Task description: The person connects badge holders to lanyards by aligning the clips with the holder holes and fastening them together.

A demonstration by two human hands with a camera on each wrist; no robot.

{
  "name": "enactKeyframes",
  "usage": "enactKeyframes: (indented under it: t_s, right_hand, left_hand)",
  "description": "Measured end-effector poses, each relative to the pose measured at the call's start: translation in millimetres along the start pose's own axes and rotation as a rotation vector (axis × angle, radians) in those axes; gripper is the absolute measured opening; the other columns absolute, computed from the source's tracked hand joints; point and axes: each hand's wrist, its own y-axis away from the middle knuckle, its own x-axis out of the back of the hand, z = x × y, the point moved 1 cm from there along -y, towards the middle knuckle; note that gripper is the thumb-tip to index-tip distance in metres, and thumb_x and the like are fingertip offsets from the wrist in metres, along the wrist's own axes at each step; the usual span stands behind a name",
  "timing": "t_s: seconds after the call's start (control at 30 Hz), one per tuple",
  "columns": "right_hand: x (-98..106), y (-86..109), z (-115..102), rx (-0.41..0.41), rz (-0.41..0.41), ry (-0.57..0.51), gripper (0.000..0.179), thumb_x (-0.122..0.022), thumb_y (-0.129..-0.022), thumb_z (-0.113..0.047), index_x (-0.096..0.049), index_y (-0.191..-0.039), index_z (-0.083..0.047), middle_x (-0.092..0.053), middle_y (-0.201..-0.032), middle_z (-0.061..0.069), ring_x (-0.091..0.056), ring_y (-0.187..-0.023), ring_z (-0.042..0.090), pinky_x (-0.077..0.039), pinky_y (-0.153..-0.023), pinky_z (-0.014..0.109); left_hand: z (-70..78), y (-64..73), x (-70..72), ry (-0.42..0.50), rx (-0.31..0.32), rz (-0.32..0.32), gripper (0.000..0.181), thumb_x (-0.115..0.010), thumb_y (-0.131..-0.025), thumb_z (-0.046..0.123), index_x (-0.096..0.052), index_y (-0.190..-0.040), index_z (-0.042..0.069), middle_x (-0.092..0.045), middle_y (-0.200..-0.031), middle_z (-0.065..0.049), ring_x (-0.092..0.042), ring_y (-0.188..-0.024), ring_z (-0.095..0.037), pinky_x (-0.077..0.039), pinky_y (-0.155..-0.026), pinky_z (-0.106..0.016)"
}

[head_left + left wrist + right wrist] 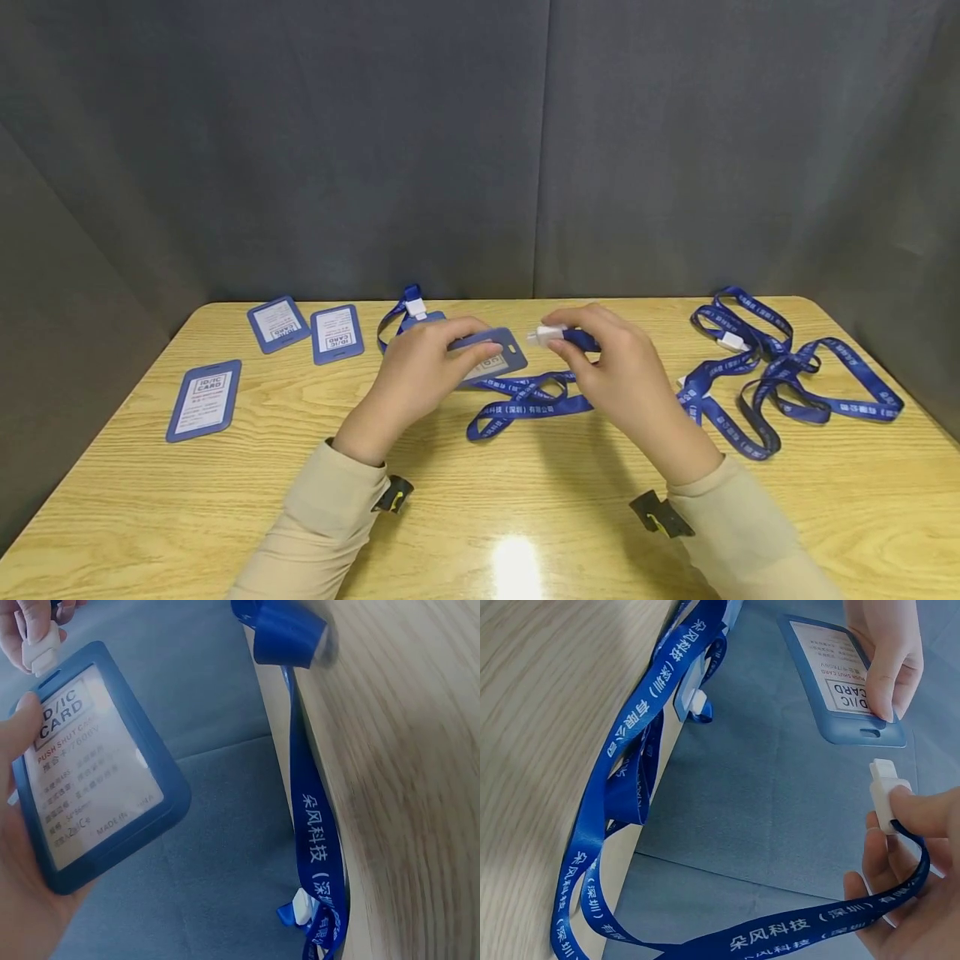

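Between thumb and fingers my left hand (420, 362) holds a blue badge holder (105, 761) by its edge, above the table. Its slotted end points toward my right hand (615, 354). That hand pinches the white plastic clip (886, 796) of a blue lanyard (802, 922) with white lettering. In the right wrist view a small gap shows between the clip's tip and the slot. The lanyard's strap trails from my right hand down onto the table, where its loops lie below both hands. Behind my left hand is another badge holder with a white clip (416, 308) and strap, partly hidden.
At the left lie three more blue badge holders (337, 333), face up and apart. A tangle of blue lanyards (780, 375) with white clips spreads over the table's right side. Behind the wooden table (465, 500) hangs a dark grey curtain (375, 150).
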Motion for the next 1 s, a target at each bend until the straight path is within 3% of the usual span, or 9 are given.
enactKeyframes:
  t_s: [0.23,0.5,0.7,1.0]
  right_hand:
    - [-4,0.1,1,-0.023,-0.071,0.000,0.022,-0.072,-0.091,-0.007,-0.069,-0.113,-0.006,-0.069,-0.110,0.006,-0.065,-0.097,0.023,-0.053,-0.082,0.042]
    - [-7,1.8,2,0.005,-0.082,0.003,0.022,-0.073,-0.090,-0.008,-0.069,-0.112,-0.006,-0.070,-0.108,0.005,-0.066,-0.094,0.021,-0.054,-0.081,0.041]
    - [-10,0.9,3,0.012,-0.081,-0.055,0.020,-0.072,-0.090,-0.005,-0.070,-0.110,-0.004,-0.070,-0.106,0.007,-0.067,-0.097,0.022,-0.054,-0.085,0.042]
    - [-13,1.2,4,-0.070,-0.050,-0.112,0.019,-0.071,-0.091,-0.005,-0.071,-0.109,-0.004,-0.073,-0.100,0.009,-0.064,-0.076,0.015,-0.053,-0.065,0.032]
  left_hand:
    - [-0.3,-0.9,-1.5,-0.095,-0.069,0.032,0.025,-0.066,-0.095,0.040,-0.074,-0.109,0.021,-0.072,-0.099,0.009,-0.067,-0.090,-0.012,-0.051,-0.075,-0.035]
    - [0.5,-1.1,-2.9,-0.109,-0.091,0.036,0.023,-0.067,-0.094,0.039,-0.074,-0.107,0.022,-0.072,-0.095,0.009,-0.066,-0.084,-0.011,-0.050,-0.070,-0.032]
    - [-0.2,0.6,-3.4,-0.109,-0.112,0.043,0.023,-0.067,-0.094,0.038,-0.075,-0.107,0.021,-0.073,-0.098,0.009,-0.067,-0.086,-0.011,-0.051,-0.072,-0.032]
    - [-0.5,2.5,-5.7,-0.109,-0.192,0.106,0.022,-0.070,-0.093,0.033,-0.075,-0.106,0.016,-0.074,-0.102,0.004,-0.070,-0.090,-0.015,-0.054,-0.076,-0.033]
